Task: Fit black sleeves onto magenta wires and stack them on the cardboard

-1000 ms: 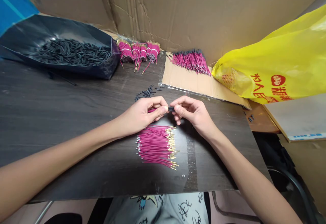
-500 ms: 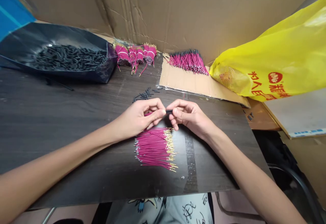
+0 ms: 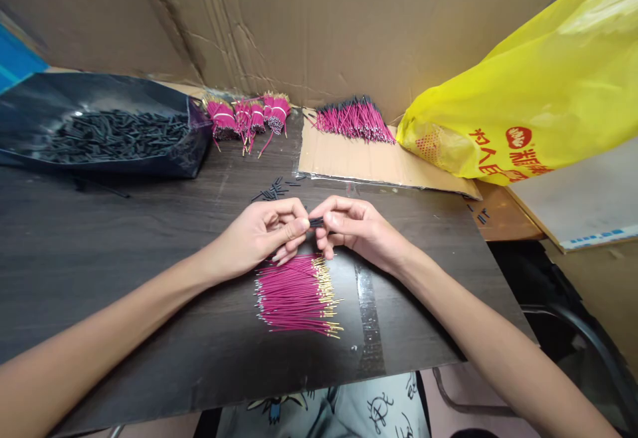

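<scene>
My left hand [image 3: 262, 235] and my right hand [image 3: 355, 226] meet fingertip to fingertip above the dark table [image 3: 100, 272]. Both are closed in a pinch. Between them sits a short black sleeve [image 3: 316, 222], held by the right fingers; the left fingers pinch a pink wire that is mostly hidden inside the hand. Just below the hands lies a loose pile of pink wires [image 3: 294, 295] with gold tips on their right ends. A few loose black sleeves [image 3: 273, 191] lie just beyond the hands.
A dark bag of black sleeves [image 3: 112, 133] lies at the back left. Tied pink wire bundles [image 3: 244, 117] stand by the cardboard wall [image 3: 319, 19]. More pink wires [image 3: 351, 120] rest on a cardboard sheet [image 3: 369, 162]. A yellow plastic bag [image 3: 538, 86] fills the right.
The view has shifted, so everything sits a little further left and lower. The hands stay together at the fingertips, with the black sleeve still between them.
</scene>
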Action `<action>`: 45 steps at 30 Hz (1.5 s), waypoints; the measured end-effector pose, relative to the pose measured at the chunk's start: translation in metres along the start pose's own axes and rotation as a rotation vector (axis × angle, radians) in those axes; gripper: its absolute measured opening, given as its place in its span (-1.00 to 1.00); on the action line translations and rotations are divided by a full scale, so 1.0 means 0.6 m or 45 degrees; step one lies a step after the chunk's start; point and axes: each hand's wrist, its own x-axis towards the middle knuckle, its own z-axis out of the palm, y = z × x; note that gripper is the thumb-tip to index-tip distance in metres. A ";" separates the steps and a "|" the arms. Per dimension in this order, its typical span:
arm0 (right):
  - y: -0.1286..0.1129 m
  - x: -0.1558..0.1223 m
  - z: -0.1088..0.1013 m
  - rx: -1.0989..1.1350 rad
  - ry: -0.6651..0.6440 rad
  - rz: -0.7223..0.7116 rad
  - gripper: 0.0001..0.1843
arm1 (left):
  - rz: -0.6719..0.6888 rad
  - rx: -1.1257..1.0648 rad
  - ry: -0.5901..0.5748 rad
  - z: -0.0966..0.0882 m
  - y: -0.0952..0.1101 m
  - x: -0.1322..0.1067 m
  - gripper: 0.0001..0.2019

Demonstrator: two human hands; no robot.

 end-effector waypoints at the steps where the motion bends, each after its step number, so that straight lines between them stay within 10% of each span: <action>1: 0.000 0.000 0.001 -0.010 0.010 -0.002 -0.77 | -0.003 0.001 0.003 0.001 -0.001 0.000 -0.68; 18: 0.008 0.006 -0.006 -0.286 0.121 -0.150 -0.84 | -0.018 0.375 0.300 0.008 -0.001 0.004 -0.82; 30: 0.003 -0.001 -0.005 -0.434 0.078 -0.231 -0.77 | -0.078 0.332 0.158 -0.001 0.006 0.006 -0.81; 45: -0.024 -0.004 -0.035 -0.382 -0.132 0.120 -0.72 | -0.098 0.450 0.041 0.004 0.011 -0.001 -0.82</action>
